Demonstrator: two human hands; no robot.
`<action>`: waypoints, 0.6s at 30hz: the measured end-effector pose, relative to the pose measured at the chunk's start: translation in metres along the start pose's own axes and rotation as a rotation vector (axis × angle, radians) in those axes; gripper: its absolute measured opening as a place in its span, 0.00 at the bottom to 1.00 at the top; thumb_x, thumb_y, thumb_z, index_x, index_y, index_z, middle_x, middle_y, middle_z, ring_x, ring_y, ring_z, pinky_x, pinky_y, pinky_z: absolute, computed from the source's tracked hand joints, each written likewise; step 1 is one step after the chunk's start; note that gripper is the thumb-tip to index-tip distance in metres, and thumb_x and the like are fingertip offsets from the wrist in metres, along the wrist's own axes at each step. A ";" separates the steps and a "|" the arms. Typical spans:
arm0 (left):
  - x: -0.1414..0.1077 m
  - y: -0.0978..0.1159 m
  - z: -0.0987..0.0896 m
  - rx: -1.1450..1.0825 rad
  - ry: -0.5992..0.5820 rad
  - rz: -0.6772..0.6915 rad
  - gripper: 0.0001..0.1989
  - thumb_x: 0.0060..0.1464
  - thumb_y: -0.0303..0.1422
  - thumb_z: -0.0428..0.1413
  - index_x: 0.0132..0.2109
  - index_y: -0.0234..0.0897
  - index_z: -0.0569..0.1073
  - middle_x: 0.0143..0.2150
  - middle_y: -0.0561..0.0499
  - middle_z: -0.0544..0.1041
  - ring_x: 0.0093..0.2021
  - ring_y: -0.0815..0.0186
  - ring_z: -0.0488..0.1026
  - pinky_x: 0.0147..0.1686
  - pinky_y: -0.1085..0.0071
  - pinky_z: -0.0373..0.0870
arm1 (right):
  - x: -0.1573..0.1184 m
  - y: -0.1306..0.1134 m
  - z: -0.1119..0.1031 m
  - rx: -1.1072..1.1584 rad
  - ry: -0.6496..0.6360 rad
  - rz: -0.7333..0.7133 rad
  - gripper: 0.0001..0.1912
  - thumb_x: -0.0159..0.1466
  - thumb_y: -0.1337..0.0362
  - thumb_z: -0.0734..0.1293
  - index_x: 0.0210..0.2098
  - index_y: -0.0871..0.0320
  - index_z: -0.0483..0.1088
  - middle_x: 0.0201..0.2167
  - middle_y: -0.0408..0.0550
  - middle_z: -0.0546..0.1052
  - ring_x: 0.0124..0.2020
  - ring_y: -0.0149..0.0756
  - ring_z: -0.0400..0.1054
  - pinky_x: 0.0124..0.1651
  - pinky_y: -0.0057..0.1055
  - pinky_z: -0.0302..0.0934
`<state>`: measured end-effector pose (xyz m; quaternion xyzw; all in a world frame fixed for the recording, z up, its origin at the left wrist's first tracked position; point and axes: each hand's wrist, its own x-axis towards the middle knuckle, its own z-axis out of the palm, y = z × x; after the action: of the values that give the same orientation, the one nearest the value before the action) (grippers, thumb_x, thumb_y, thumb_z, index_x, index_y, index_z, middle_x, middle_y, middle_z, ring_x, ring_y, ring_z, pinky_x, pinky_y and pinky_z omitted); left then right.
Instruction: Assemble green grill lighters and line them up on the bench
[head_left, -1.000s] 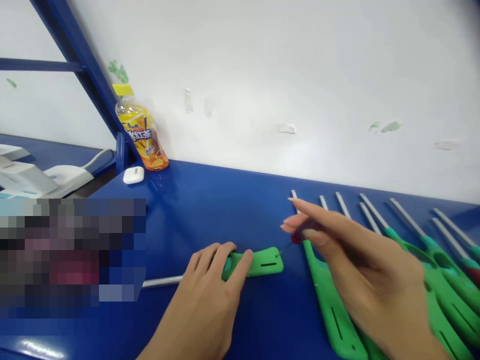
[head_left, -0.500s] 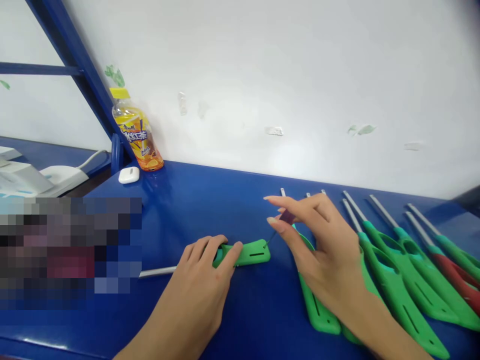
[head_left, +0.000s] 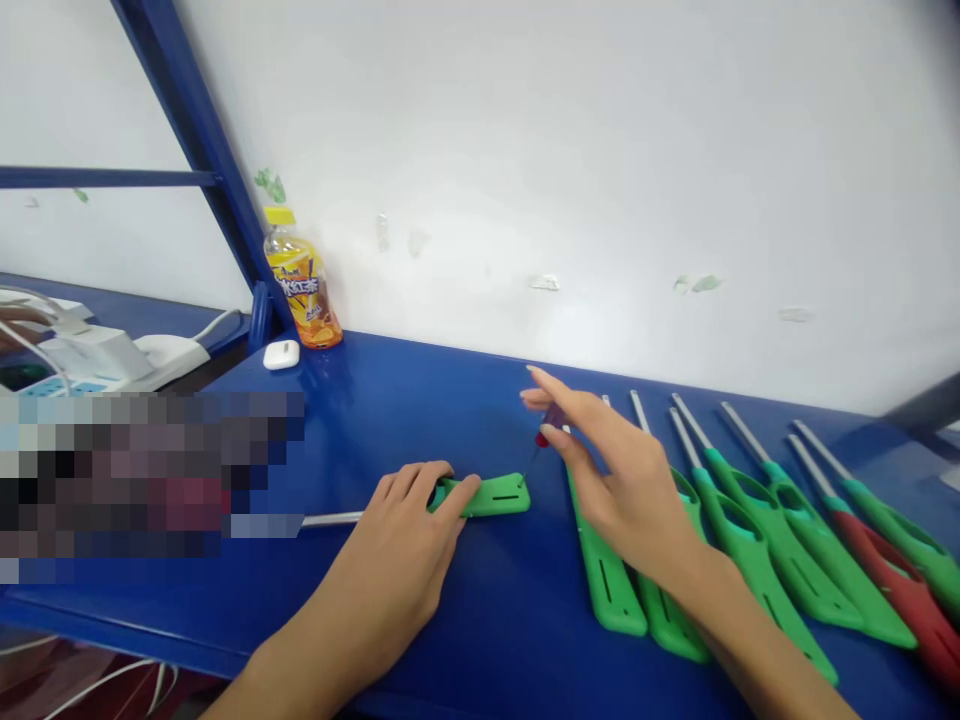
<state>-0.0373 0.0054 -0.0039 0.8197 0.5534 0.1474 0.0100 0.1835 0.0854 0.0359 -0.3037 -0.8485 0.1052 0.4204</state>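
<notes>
A green lighter (head_left: pixel 499 494) with a long metal tube lies flat on the blue table (head_left: pixel 450 400), its tube pointing left. My left hand (head_left: pixel 409 545) is wrapped over its middle, fingers on the green body, hiding part of it. Above the handle's right end, my right hand (head_left: pixel 619 475) pinches a small screwdriver (head_left: pixel 541 438) with a dark red handle. The screwdriver's thin shaft slants down to the small hole near the end of the handle. Whether its tip sits inside the hole is too small to tell.
Several green lighters (head_left: pixel 806 575) and a red one (head_left: pixel 885 555) lie in a row at right. At the back left stand a drink bottle (head_left: pixel 304 295) and a white earbud case (head_left: pixel 281 354). White chargers and cables (head_left: pixel 105 355) are farther left, above a pixelated patch.
The view has shifted, so the bottle and case appear farther right and more of the left side shows. Both hands keep their holds; the screwdriver's red part is now more visible.
</notes>
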 end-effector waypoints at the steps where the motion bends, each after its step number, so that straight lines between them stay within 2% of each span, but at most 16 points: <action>1: 0.000 0.000 -0.001 -0.004 -0.004 -0.003 0.21 0.72 0.28 0.46 0.67 0.42 0.68 0.59 0.40 0.72 0.56 0.49 0.70 0.52 0.47 0.74 | 0.000 0.001 0.001 0.023 0.016 0.025 0.27 0.76 0.71 0.60 0.71 0.47 0.61 0.50 0.46 0.78 0.46 0.35 0.76 0.49 0.35 0.71; 4: -0.001 0.001 -0.002 0.000 0.003 -0.006 0.21 0.72 0.29 0.46 0.68 0.43 0.66 0.60 0.41 0.71 0.58 0.50 0.69 0.54 0.47 0.72 | 0.002 0.002 0.004 -0.040 0.120 0.068 0.19 0.72 0.65 0.68 0.62 0.48 0.72 0.36 0.42 0.74 0.34 0.34 0.73 0.40 0.33 0.70; 7: -0.003 0.001 -0.002 0.011 0.006 -0.008 0.20 0.72 0.29 0.46 0.67 0.43 0.67 0.60 0.41 0.72 0.57 0.50 0.70 0.54 0.47 0.72 | 0.002 0.001 0.002 -0.101 0.141 0.073 0.17 0.71 0.61 0.70 0.59 0.51 0.74 0.31 0.41 0.69 0.28 0.33 0.68 0.35 0.33 0.68; 9: -0.003 0.000 -0.001 0.014 0.013 -0.006 0.20 0.72 0.29 0.46 0.67 0.43 0.67 0.60 0.42 0.72 0.57 0.50 0.70 0.54 0.47 0.73 | -0.001 0.000 -0.003 -0.100 0.092 0.065 0.18 0.75 0.63 0.64 0.63 0.51 0.70 0.36 0.45 0.73 0.30 0.34 0.70 0.37 0.34 0.69; 11: -0.003 -0.002 0.000 0.012 0.028 0.001 0.20 0.72 0.29 0.47 0.67 0.43 0.68 0.60 0.42 0.72 0.57 0.51 0.71 0.54 0.48 0.73 | -0.003 0.001 -0.007 -0.105 0.023 0.023 0.20 0.76 0.68 0.58 0.63 0.51 0.69 0.49 0.52 0.75 0.37 0.36 0.73 0.43 0.37 0.71; 13: -0.003 -0.003 0.000 0.013 0.039 0.005 0.20 0.72 0.29 0.46 0.67 0.43 0.68 0.60 0.42 0.73 0.57 0.51 0.71 0.54 0.48 0.74 | -0.004 0.002 -0.008 -0.061 -0.024 -0.024 0.23 0.75 0.73 0.55 0.64 0.50 0.69 0.62 0.54 0.70 0.47 0.38 0.75 0.50 0.40 0.72; 14: -0.002 -0.003 0.000 0.015 0.041 0.005 0.20 0.72 0.29 0.46 0.67 0.42 0.68 0.60 0.42 0.73 0.57 0.52 0.72 0.54 0.49 0.74 | -0.003 0.002 -0.008 -0.007 -0.020 -0.034 0.24 0.75 0.74 0.55 0.64 0.50 0.68 0.64 0.53 0.69 0.50 0.38 0.75 0.53 0.40 0.72; 16: -0.002 -0.003 -0.001 0.024 0.040 0.004 0.20 0.72 0.30 0.46 0.67 0.43 0.68 0.60 0.43 0.73 0.57 0.52 0.72 0.54 0.50 0.75 | -0.001 0.001 -0.006 0.129 0.033 -0.003 0.24 0.75 0.74 0.58 0.65 0.49 0.67 0.60 0.50 0.74 0.51 0.36 0.75 0.54 0.38 0.72; 18: -0.003 -0.002 -0.003 0.033 0.040 0.005 0.20 0.72 0.30 0.47 0.67 0.43 0.69 0.60 0.43 0.74 0.56 0.53 0.73 0.54 0.50 0.75 | 0.002 0.000 -0.005 0.228 0.101 0.055 0.22 0.73 0.72 0.64 0.63 0.49 0.69 0.52 0.46 0.78 0.45 0.34 0.77 0.52 0.35 0.73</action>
<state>-0.0403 0.0033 -0.0019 0.8182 0.5535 0.1549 -0.0150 0.1865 0.0865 0.0401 -0.2822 -0.8001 0.1971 0.4913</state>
